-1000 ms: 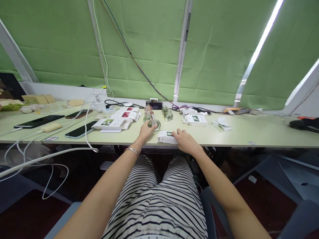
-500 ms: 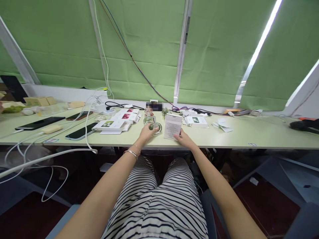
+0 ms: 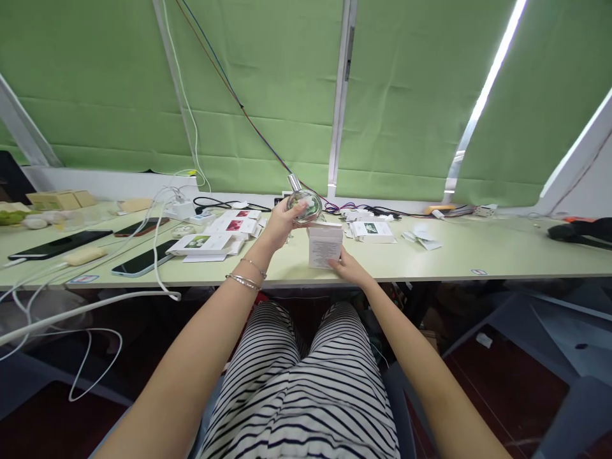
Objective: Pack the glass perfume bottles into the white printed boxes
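My left hand is closed around a round, clear glass perfume bottle, which has a silver cap tilted up to the left. A green and white pattern shows through the glass. Just below the bottle, a small white carton stands upright on the table, printed with fine text. My right hand grips its right side, thumb on the front. The bottle's lower edge is at the carton's top; whether they touch I cannot tell.
Several flat white cartons with picture labels lie to the left, another carton to the right. Folded papers lie farther right. Phones and white cables take up the table's left side. Dark cables run along the back.
My left hand has lifted the perfume bottle off the table and brought it over the carton. The carton stays in my right hand, and the view has shifted slightly.
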Demonstrator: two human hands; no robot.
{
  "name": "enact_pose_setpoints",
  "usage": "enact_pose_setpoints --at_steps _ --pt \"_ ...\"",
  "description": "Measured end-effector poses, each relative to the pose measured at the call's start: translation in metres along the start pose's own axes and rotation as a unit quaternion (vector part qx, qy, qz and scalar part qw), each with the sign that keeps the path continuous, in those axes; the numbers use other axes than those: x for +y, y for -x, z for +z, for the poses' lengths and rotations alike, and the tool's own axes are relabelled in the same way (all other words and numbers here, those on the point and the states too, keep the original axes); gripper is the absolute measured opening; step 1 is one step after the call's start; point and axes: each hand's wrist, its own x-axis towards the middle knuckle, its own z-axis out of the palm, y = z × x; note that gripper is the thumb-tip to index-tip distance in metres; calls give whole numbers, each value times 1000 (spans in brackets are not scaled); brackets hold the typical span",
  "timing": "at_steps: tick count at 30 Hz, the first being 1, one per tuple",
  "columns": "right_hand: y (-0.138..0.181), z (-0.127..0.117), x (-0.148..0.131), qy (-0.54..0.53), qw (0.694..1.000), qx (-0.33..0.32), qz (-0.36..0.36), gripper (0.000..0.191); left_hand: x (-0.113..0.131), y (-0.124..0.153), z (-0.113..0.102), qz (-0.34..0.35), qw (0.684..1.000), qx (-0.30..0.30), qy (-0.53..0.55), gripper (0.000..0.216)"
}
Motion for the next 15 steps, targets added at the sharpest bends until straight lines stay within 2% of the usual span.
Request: enact_pose_setpoints --at_steps 4,8,12,15 --pt "0 0 0 3 1000 1 -12 43 7 -4 12 -25 999 -7 23 47" --pt "1 -1 -2 1 999 -9 -31 46 5 -8 21 15 999 -32 -2 43" --pt "2 -2 -2 -1 999 -14 -38 49 4 -8 23 44 987 -68 -140 38" --pt "2 -1 -1 -2 999 -11 -33 48 7 1 22 73 944 -130 -294 31"
